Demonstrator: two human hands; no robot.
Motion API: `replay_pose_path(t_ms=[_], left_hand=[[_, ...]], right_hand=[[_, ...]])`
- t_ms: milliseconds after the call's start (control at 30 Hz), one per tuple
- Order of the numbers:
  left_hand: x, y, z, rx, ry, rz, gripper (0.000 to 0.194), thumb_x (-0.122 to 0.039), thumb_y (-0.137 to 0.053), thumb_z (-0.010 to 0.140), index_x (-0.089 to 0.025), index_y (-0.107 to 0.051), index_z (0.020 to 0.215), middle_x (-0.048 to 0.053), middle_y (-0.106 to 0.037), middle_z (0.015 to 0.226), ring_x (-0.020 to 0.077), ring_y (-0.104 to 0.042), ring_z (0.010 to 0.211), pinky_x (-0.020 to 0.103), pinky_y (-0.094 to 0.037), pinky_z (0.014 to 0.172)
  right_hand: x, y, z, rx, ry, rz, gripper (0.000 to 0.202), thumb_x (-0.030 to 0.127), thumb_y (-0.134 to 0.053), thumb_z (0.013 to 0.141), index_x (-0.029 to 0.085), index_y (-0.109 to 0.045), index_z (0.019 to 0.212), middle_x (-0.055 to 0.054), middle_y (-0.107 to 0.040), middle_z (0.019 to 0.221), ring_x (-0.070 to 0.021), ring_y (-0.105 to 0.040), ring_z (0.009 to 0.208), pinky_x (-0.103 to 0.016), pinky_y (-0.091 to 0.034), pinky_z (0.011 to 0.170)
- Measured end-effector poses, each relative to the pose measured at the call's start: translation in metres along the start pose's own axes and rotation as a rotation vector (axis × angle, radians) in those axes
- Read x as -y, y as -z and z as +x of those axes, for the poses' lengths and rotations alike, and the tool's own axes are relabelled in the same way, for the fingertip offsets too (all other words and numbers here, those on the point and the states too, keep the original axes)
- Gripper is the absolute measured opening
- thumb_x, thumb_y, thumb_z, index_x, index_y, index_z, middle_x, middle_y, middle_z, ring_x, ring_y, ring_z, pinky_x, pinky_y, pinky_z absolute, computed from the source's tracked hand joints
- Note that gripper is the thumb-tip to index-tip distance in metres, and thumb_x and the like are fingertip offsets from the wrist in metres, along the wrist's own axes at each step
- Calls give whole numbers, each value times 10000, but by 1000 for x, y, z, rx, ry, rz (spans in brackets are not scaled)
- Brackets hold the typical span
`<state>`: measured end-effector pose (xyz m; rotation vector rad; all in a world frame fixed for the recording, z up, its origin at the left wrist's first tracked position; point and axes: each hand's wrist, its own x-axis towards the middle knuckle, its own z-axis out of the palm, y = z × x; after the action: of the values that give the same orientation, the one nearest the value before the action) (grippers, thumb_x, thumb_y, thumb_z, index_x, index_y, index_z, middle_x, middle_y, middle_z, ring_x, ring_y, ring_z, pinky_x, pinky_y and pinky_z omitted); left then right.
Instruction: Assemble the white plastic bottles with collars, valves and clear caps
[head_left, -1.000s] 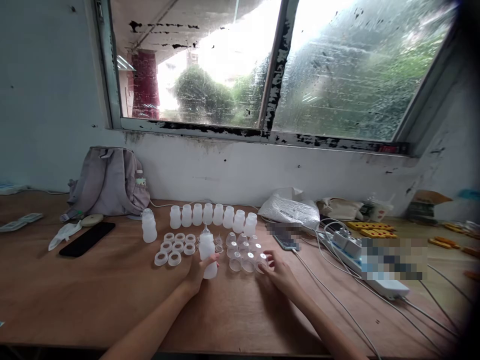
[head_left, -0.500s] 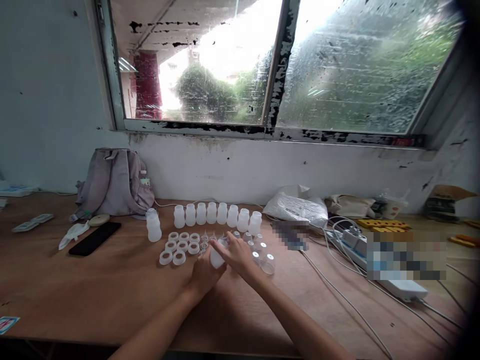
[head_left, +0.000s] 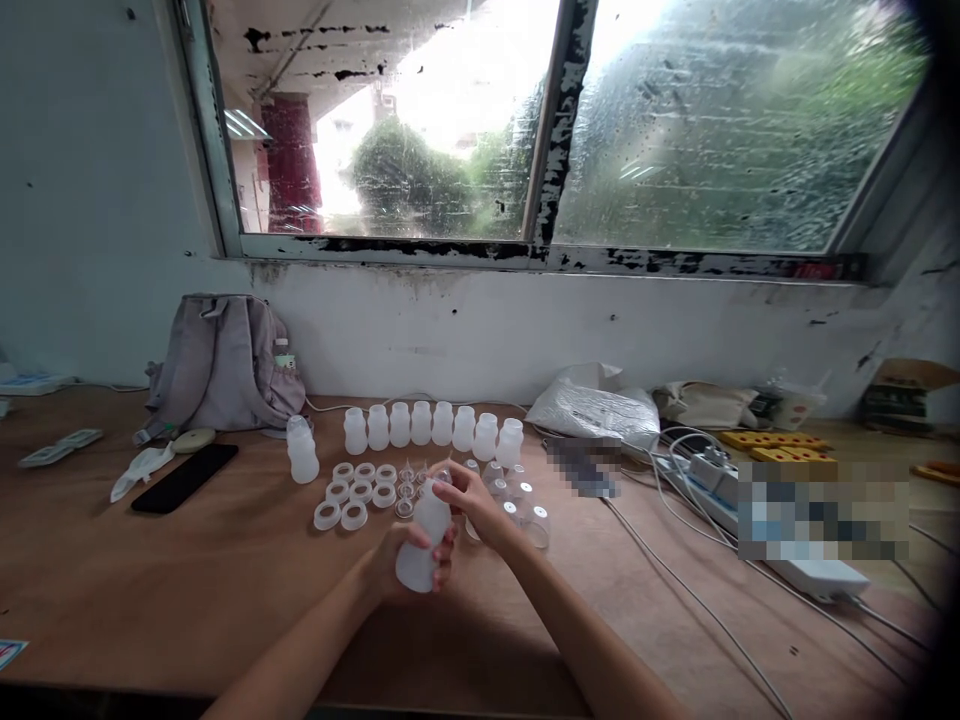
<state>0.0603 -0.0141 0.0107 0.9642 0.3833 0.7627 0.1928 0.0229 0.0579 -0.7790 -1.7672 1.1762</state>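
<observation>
A frosted white bottle [head_left: 421, 545] is tilted above the table, with the fingers of my left hand [head_left: 401, 553] wrapped round its body. My right hand [head_left: 466, 496] has its fingers closed at the bottle's top; the small part there is partly hidden by the fingers. Behind stands a row of frosted bottles [head_left: 421, 424]. White rings [head_left: 361, 492] lie to the left of the hands, clear nipple-like pieces [head_left: 406, 490] just behind them, and clear caps [head_left: 511, 512] to the right.
A single bottle [head_left: 302, 452] stands left of the row, near a backpack [head_left: 217, 365]. A black phone [head_left: 186, 479] lies on the left. On the right are a silver packet [head_left: 596, 410], a power strip [head_left: 810, 570] and cables.
The held bottle has come lower and nearer, and more of its body shows. My left hand has moved down with it; my right hand stays at its top. The view has shifted slightly.
</observation>
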Motion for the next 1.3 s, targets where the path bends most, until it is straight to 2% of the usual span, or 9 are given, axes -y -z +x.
replay_pose_path(t_ms=[67,200,267,467,733,867,967,1067,1300], left_hand=[[-2,5,-3,140,5,-237,242,-247,-488,563,-145,-502,783,-46,-410,551,87,-460,443,207,-363,423],[-5,12,-4,244,-82,-332,262,-279,-528,592,-139,-510,812,-48,-414,536,85,-460,434,192,-364,401],[-5,12,-4,226,-67,-293,319,-310,-539,628,-136,-509,893,-36,-450,561,99,-484,447,200,-373,404],[0,8,0,56,-29,-155,374,-423,-448,772,-154,-464,1032,0,-505,668,124,-533,475,238,-398,432],[0,12,-1,78,-2,-119,426,-483,-485,723,-160,-466,1000,-19,-469,649,106,-502,447,235,-379,421],[-1,12,-1,30,-14,-93,454,-496,-474,724,-167,-449,1036,-15,-471,670,102,-495,454,233,-364,428],[-1,11,0,8,-19,-83,446,-475,-471,739,-153,-450,1047,-6,-477,677,111,-507,468,242,-372,438],[-2,10,1,-11,-8,-68,425,-458,-471,753,-147,-458,1042,-1,-486,680,121,-524,478,248,-388,442],[-2,9,2,-30,5,-42,519,-565,-392,773,-139,-467,1061,14,-524,676,138,-547,465,255,-414,415]], right_hand=[[-2,6,3,36,9,108,277,407,-602,688,217,-522,874,47,-434,598,-87,-391,516,-198,-274,437],[-10,19,8,-178,36,157,293,410,-633,666,215,-515,850,65,-376,557,-71,-334,477,-192,-254,416],[-11,22,8,-179,-33,231,290,467,-583,696,204,-502,787,60,-380,566,-62,-316,449,-193,-241,396],[-3,18,1,79,-131,326,314,497,-576,690,199,-504,757,46,-443,601,-62,-386,450,-192,-253,399],[-4,25,2,158,-176,477,300,343,-629,646,187,-605,902,-4,-548,687,-102,-469,539,-236,-360,485],[-3,26,2,115,-145,571,406,289,-600,647,226,-556,1045,-51,-588,965,-151,-522,713,-247,-398,524],[-7,24,4,30,-149,581,198,332,-576,704,199,-594,851,-24,-586,800,-119,-503,638,-229,-383,522],[-15,23,5,-3,-155,545,202,356,-623,685,168,-555,655,26,-487,603,-82,-433,520,-221,-347,503],[-18,26,8,-93,-129,529,227,334,-656,639,166,-622,788,7,-530,669,-93,-452,574,-236,-347,561]])
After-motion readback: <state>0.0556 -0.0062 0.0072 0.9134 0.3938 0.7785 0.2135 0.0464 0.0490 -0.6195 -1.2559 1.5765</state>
